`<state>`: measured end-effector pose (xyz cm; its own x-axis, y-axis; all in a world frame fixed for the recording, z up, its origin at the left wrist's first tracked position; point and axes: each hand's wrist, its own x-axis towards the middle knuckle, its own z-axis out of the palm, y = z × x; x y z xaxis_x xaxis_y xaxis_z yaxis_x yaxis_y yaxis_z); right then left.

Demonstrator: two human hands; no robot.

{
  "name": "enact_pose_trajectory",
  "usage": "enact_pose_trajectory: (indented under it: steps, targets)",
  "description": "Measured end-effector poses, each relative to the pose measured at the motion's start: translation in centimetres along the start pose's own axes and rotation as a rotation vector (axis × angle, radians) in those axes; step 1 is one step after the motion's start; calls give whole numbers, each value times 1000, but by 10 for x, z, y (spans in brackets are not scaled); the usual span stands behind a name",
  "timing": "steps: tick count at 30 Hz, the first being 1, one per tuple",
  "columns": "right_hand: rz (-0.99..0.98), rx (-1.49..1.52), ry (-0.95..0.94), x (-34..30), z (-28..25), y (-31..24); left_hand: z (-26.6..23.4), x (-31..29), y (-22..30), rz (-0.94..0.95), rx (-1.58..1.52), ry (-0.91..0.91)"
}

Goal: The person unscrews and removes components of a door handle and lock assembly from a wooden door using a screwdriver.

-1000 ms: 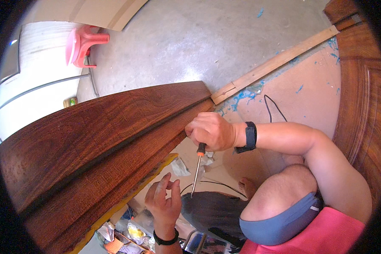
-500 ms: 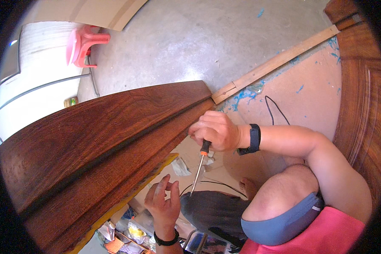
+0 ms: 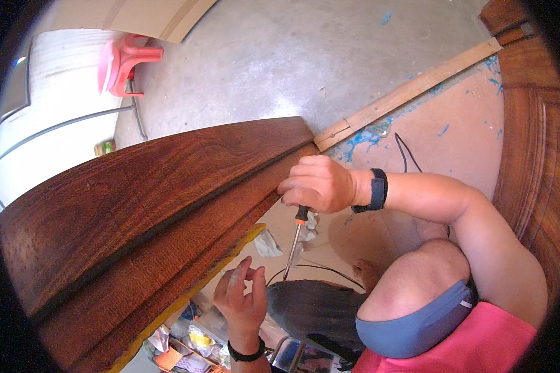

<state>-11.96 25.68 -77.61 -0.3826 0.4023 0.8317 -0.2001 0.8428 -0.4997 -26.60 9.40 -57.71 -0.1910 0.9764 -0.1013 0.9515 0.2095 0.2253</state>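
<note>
A dark brown wooden panel (image 3: 149, 205) with a grooved moulding runs from the lower left to the middle. Near its right end, my right hand (image 3: 320, 184) is wrapped round the black and orange handle of a screwdriver (image 3: 297, 239). Its metal shaft points down toward the dark cloth over my leg (image 3: 314, 308). The fingertips of this hand are close to the panel's edge; whether they touch it I cannot tell. Below that edge is my left hand (image 3: 238, 297), palm up, fingers curled toward the thumb. Anything held there is hidden or too small to make out.
A narrow wooden strip (image 3: 410, 93) reaches from the panel's corner to another carved brown panel (image 3: 532, 137) at the right. Blue scraps (image 3: 358, 144) and a black cable (image 3: 406, 152) lie on the floor. A pink stool (image 3: 127, 62) stands far left; assorted items (image 3: 193, 345) lie below the panel.
My right hand and the screwdriver have shifted slightly up. The loop of black cable beyond my right wrist has changed shape. My left hand has barely moved.
</note>
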Motion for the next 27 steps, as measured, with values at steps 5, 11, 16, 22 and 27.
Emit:
enact_pose_trajectory:
  steps: [5,11,16,22,27]
  targets:
    - [84,75,62,-2,6,-7,0,0,-3,76,12,8]
    - [171,103,94,-4,17,-15,1,-2,-5,66,0,4]
    - [244,133,122,-4,21,-22,1,-7,-6,51,13,2]
    - [259,123,144,-11,18,-19,0,-10,-8,15,7,23]
    - [260,81,144,-12,10,-18,1,-9,-5,8,-1,15]
